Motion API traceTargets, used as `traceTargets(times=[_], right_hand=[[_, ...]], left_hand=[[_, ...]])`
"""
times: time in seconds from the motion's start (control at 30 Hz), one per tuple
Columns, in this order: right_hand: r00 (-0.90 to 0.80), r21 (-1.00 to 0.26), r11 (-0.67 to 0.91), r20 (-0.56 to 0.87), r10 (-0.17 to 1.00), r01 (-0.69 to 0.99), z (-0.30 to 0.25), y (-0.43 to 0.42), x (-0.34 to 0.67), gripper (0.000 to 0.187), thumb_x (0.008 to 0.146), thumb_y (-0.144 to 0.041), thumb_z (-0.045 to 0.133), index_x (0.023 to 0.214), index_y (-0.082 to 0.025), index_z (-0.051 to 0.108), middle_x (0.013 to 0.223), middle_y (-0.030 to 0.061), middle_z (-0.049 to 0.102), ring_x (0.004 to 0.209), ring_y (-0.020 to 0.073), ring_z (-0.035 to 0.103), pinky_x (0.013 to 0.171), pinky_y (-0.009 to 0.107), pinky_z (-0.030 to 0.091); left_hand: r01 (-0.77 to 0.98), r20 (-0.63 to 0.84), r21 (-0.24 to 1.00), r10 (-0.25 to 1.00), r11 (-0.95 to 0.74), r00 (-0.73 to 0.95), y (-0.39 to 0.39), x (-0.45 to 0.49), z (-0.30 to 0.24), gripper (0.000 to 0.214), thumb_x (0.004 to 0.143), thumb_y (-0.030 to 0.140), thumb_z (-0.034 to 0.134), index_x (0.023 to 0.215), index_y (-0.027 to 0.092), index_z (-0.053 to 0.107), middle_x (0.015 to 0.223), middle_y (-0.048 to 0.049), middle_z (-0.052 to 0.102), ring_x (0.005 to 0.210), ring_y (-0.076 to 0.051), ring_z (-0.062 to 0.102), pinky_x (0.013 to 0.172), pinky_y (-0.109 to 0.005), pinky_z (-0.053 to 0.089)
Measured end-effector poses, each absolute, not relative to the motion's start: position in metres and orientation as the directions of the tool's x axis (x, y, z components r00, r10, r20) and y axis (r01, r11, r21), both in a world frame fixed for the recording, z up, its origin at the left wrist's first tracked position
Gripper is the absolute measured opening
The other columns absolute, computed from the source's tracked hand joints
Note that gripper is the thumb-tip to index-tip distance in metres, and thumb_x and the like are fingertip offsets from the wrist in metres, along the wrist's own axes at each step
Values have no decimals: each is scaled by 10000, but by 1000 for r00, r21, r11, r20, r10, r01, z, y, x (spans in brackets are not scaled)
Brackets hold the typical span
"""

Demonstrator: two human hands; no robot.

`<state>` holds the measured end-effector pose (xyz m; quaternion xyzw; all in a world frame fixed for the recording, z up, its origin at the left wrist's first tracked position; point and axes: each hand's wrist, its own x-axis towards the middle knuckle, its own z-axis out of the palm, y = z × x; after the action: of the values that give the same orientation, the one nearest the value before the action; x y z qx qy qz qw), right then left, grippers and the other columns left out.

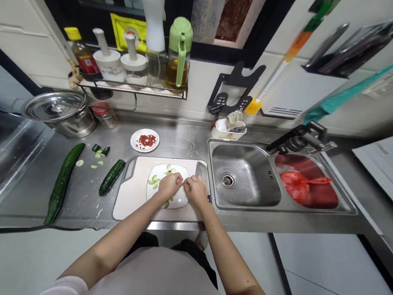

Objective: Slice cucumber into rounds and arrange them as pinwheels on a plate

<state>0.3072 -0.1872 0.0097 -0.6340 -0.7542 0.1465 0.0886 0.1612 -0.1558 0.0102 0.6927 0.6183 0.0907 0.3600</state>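
My left hand [170, 185] and my right hand [195, 189] meet over a white plate [179, 201] that lies on a pale cutting board [130, 197]. Both hands have their fingers pinched together, and the fingertips touch above the plate. Several thin cucumber slices [155, 180] lie on the plate around my hands. What the fingers pinch is too small to name; it looks pale green.
A long whole cucumber [61, 182], a shorter cucumber piece [111, 177] and cut ends [99, 149] lie left of the board. A small dish of red bits [145, 140] sits behind. A steel pot [60, 112] stands far left, the sink [244, 176] right, holding a red bag [297, 183].
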Motion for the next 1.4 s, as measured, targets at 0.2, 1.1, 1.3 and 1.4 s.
traceTargets(times=[0.2, 1.1, 1.3, 1.4], right_hand=[[-134, -353, 112, -40, 990, 929, 6, -187, 306, 133, 914, -267, 537, 870, -218, 652, 922, 57, 617, 921, 215, 462, 785, 316, 305], [47, -621, 85, 193, 980, 779, 12, -194, 315, 209, 900, -273, 463, 796, -208, 631, 739, 29, 595, 785, 190, 498, 761, 296, 374], [66, -668, 140, 273, 960, 731, 32, -206, 308, 220, 911, -306, 461, 807, -211, 630, 723, 30, 598, 764, 193, 514, 742, 310, 387], [43, -679, 175, 292, 956, 713, 42, -213, 302, 220, 923, -326, 468, 823, -216, 630, 729, 31, 605, 769, 195, 520, 740, 314, 397]], left_hand=[[793, -322, 608, 923, 32, 209, -155, 162, 12, 126, 816, 210, 608, 931, 233, 653, 892, -20, 703, 855, -188, 631, 704, -261, 408], [669, -244, 732, 967, 130, 79, -158, 141, 23, 113, 807, 253, 610, 893, 226, 677, 824, 2, 698, 758, -159, 621, 673, -239, 398], [580, -172, 805, 985, 127, 22, -162, 120, 23, 129, 806, 299, 607, 881, 220, 677, 778, 15, 670, 692, -129, 589, 670, -222, 403], [543, -131, 831, 991, 122, -22, -159, 107, 23, 140, 804, 318, 605, 867, 215, 675, 733, 20, 646, 655, -121, 565, 647, -218, 402]])
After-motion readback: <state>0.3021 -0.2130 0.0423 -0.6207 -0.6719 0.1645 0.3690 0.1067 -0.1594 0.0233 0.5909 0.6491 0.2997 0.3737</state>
